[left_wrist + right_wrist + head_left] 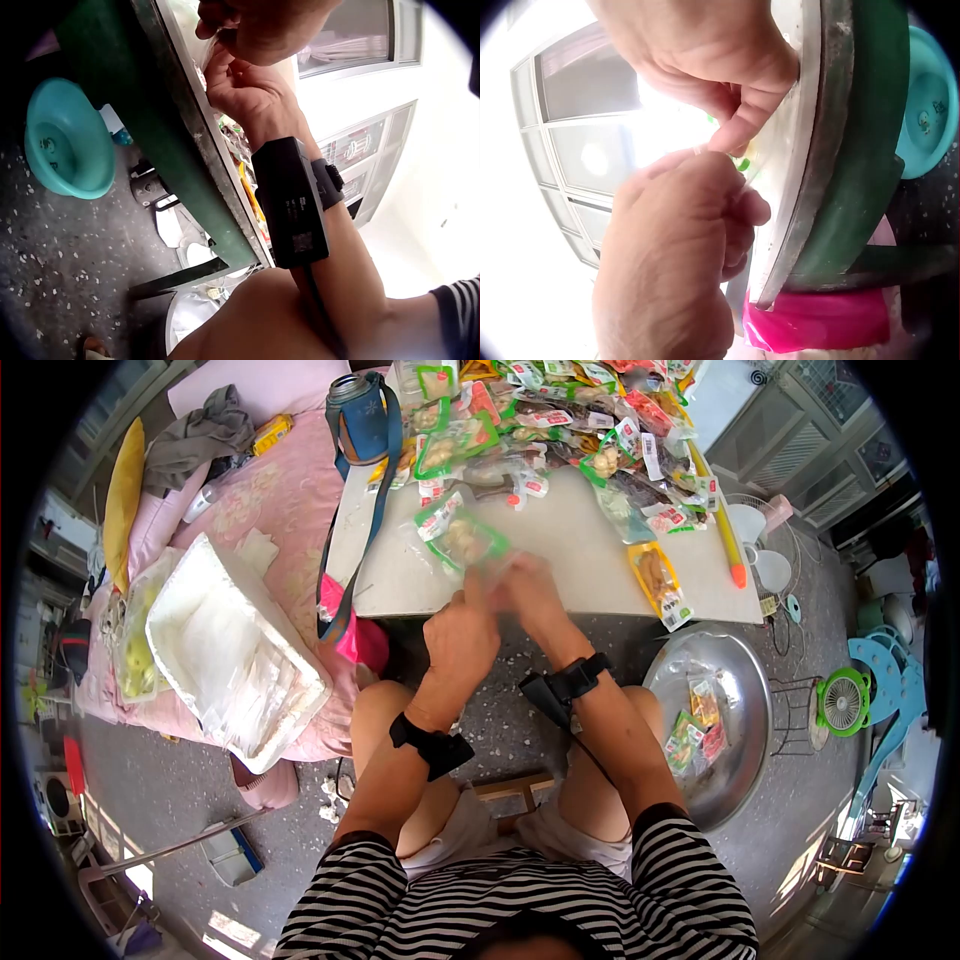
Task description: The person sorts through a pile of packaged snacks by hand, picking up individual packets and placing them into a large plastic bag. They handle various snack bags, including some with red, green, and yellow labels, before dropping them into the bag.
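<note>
Both hands meet at the near edge of a clear plastic food packet (460,540) with a green border and pale contents, which lies over the table's front part. My left hand (465,635) pinches the packet's near edge with curled fingers; in the right wrist view this hand (667,240) is the lower one. Gripping the same edge close beside it is my right hand (528,595), blurred in the head view. In the left wrist view the right hand (251,94) shows its palm side, below the left hand (281,30). Fingers hide most of the gripped edge.
A heap of packets (560,430) covers the table's (390,575) far side. One yellow packet (658,585) overhangs the front edge. To the right stands a metal basin (735,770) holding several packets; at left, a white foam box (310,685) and a strapped bottle (355,425).
</note>
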Available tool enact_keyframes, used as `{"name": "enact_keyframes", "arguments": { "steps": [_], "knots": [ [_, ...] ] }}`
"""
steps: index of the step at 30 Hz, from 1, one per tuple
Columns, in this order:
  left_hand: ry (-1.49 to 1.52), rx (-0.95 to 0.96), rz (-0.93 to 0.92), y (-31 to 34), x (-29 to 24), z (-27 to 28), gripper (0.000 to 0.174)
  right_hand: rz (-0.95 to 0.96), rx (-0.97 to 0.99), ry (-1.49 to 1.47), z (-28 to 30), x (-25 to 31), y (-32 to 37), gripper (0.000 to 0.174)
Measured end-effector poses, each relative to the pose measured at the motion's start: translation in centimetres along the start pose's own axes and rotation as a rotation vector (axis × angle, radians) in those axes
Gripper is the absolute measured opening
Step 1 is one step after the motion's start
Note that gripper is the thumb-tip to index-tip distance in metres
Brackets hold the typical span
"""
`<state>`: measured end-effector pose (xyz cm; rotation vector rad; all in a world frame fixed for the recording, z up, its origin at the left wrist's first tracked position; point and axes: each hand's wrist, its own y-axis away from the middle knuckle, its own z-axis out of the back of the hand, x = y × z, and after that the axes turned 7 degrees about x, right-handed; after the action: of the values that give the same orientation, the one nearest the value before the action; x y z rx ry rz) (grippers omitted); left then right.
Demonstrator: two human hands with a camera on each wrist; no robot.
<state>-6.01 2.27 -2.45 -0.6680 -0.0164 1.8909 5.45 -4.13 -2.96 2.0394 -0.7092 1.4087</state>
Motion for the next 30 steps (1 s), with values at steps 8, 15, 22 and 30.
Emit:
{"name": "enact_keyframes", "arguments": {
  "steps": [8, 15, 22, 30],
  "knots": [
    [0.027, -0.04, -0.028, 0.1, 0.1, 0.0, 0.067, 0.029, 0.274, 0.699, 0.0, 0.2, -2.2, 0.024],
    [0.047, 0.042, 0.083, -0.4, -0.3, 0.9, 0.071, 0.309, 0.183, 1.066, -0.1, -2.1, -3.3, 0.02],
    [0.099, 0.217, 0.152, -1.5, 1.0, 1.1, 0.069, -0.171, 0.303, 0.597, 1.8, 6.6, 2.0, 0.023],
    [0.039, 0.321, 0.24, -1.6, 1.3, 1.0, 0.043, 0.082, 0.085, 0.34, 0.7, 8.8, -3.5, 0.038]
  ]
}}
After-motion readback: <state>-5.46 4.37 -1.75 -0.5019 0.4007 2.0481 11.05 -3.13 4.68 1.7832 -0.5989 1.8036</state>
